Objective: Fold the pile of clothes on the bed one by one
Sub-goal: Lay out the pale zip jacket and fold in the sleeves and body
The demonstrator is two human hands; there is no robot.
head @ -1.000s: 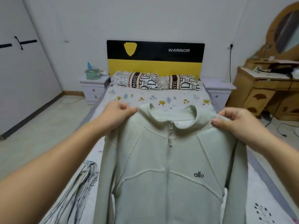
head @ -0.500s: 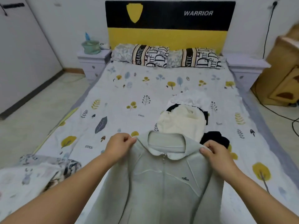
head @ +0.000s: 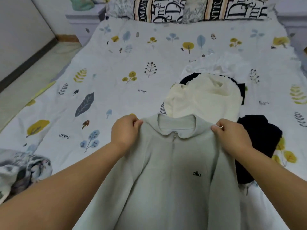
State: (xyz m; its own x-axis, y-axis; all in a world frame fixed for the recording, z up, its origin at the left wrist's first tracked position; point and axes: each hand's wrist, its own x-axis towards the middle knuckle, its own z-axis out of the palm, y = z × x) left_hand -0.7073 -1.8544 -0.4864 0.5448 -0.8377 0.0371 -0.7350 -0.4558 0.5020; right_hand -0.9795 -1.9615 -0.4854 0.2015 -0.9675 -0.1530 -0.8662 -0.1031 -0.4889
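Pale green zip jacket (head: 167, 176), front up, zipper closed, "allo" logo on chest. Left hand (head: 125, 132) pinches one shoulder, right hand (head: 230, 138) pinches the other; both grips clenched on the fabric, collar stretched between them, body of it running back under the forearms. Just beyond the grips: pile with a cream garment (head: 201, 98) on top, white garment (head: 217, 65) behind, black garment (head: 255, 138) beside the right hand. All on the tree-print bed sheet (head: 116, 67). Lettered pillows (head: 187, 7) far end.

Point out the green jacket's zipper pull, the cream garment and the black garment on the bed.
zipper pull (head: 174, 134): head view, metal tab below the collar.
cream garment (head: 199, 100): head view, middle of its crumpled body.
black garment (head: 255, 140): head view, its bunched middle.
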